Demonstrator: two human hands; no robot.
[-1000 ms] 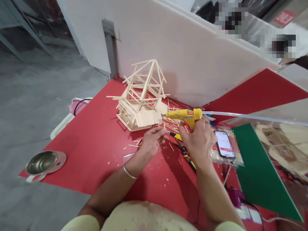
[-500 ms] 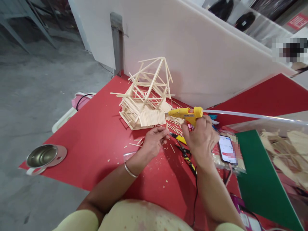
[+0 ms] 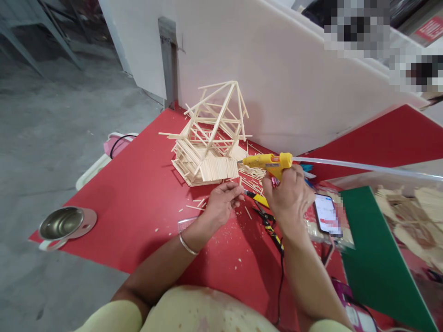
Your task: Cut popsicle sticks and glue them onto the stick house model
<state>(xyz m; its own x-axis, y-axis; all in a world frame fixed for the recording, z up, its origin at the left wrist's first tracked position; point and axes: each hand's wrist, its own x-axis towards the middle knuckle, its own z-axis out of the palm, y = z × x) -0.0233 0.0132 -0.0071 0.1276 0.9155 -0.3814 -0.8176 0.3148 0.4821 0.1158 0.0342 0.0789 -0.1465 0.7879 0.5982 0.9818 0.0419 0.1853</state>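
Note:
My right hand [image 3: 289, 191] is wrapped round the handle of a yellow hot glue gun [image 3: 265, 161], and a long clear glue stick [image 3: 363, 167] runs out of its back. The gun's nozzle is at the right end of a slatted wall [image 3: 219, 169] on a small wooden stick model [image 3: 207, 138]; whether it touches, I cannot tell. Just in front of that wall, my left hand [image 3: 224, 198] pinches a short wooden stick [image 3: 240, 181] upright between thumb and fingers. An open stick frame rises above the model's base.
A cutter knife [image 3: 259, 199] and black-and-yellow pliers [image 3: 272, 230] lie between my forearms. Loose sticks [image 3: 254, 173] are heaped behind the gun. A metal-lined mug [image 3: 65, 226] stands at the left edge, a phone [image 3: 327, 214] lies right, and a white panel [image 3: 277, 83] rises behind.
Both hands, the glue gun and the model stay almost exactly where they were. Only a very slight shift of the whole view shows.

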